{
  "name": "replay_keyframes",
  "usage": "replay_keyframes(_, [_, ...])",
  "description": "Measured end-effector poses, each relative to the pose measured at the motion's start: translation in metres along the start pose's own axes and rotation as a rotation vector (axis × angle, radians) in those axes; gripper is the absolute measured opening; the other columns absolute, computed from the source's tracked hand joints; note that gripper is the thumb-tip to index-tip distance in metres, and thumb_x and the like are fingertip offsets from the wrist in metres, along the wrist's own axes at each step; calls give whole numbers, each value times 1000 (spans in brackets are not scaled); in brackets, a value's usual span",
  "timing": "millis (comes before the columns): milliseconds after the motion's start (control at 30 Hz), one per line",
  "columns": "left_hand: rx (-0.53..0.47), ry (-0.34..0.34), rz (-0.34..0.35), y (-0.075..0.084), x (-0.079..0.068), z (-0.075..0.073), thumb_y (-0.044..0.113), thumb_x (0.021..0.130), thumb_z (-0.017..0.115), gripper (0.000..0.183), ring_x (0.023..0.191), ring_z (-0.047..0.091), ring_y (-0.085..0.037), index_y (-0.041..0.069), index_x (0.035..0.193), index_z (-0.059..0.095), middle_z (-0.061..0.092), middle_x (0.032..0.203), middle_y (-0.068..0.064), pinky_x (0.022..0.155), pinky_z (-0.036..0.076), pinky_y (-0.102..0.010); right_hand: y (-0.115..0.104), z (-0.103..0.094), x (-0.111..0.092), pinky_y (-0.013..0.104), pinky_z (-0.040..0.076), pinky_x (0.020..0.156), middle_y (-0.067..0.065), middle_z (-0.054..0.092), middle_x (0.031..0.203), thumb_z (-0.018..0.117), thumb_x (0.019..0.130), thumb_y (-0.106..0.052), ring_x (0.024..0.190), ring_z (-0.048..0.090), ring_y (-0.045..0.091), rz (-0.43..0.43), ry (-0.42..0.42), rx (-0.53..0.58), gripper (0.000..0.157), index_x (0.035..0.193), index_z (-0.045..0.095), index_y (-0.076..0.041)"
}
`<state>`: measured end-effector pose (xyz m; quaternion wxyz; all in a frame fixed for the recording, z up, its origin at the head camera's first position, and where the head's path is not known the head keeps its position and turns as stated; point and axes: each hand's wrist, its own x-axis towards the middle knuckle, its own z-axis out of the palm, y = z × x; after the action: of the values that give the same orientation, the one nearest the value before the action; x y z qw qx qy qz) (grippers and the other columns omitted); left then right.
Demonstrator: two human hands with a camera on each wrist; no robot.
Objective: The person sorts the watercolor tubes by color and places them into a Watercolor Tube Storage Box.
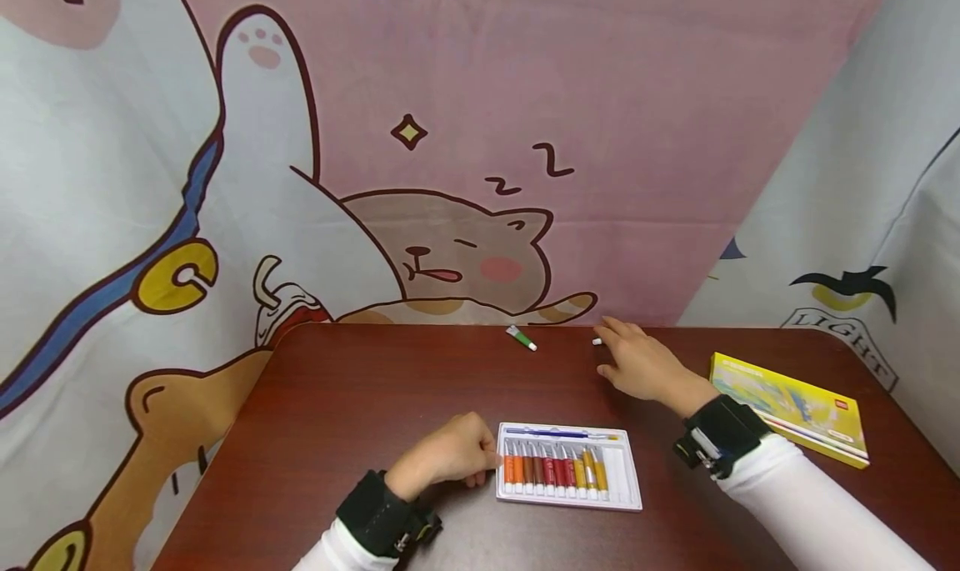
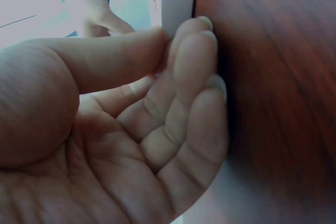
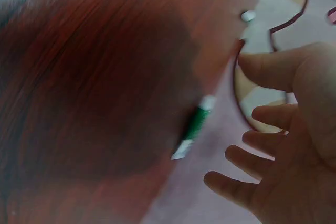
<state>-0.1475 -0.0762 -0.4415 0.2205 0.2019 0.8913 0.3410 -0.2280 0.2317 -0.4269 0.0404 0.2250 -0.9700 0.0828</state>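
My left hand (image 1: 453,450) is at the left end of a white plastic tray (image 1: 633,471), its thumb and index finger pinching the edge, other fingers curled by the tabletop. In the tray lie a row of orange, brown, red and yellow paint tubes (image 1: 558,471) and a blue-handled paintbrush (image 1: 551,433). My right hand (image 1: 641,358) hovers near the table's far edge, fingers spread and holding nothing. Beneath it lies a green paint tube (image 3: 197,121), mostly hidden in the head view except its white cap (image 1: 597,341). Another green tube (image 1: 522,338) lies further left.
A yellow box (image 1: 791,408) rests on the right side of the brown table (image 1: 360,379), beside the right forearm. Behind the far edge hangs a cloth (image 1: 637,137) printed with cartoon animals.
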Motion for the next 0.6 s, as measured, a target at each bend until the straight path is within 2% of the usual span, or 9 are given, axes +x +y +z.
replay_keyframes(200, [3, 0, 4, 0, -1, 0, 15, 85, 66, 32, 40, 57, -17, 9, 55, 61, 60, 46, -5, 36, 35, -19, 17, 18, 11, 59, 32, 99, 26, 37, 142, 66, 84, -33, 126, 32, 43, 47, -100, 12, 66, 137, 44, 0])
replay_keyframes(333, [3, 0, 0, 1, -1, 0, 15, 86, 66, 32, 41, 57, -17, 9, 55, 61, 60, 47, -5, 36, 34, -19, 21, 23, 12, 60, 31, 100, 26, 39, 141, 63, 86, -35, 126, 32, 43, 53, -129, 9, 61, 135, 48, -2])
replay_keyframes(600, [-1, -5, 1, 0, -1, -1, 14, 86, 66, 30, 41, 57, -17, 8, 56, 62, 61, 47, -6, 36, 33, -19, 33, 23, 6, 58, 32, 100, 24, 50, 133, 64, 86, -21, 125, 37, 38, 69, -131, 151, 43, 122, 59, 1])
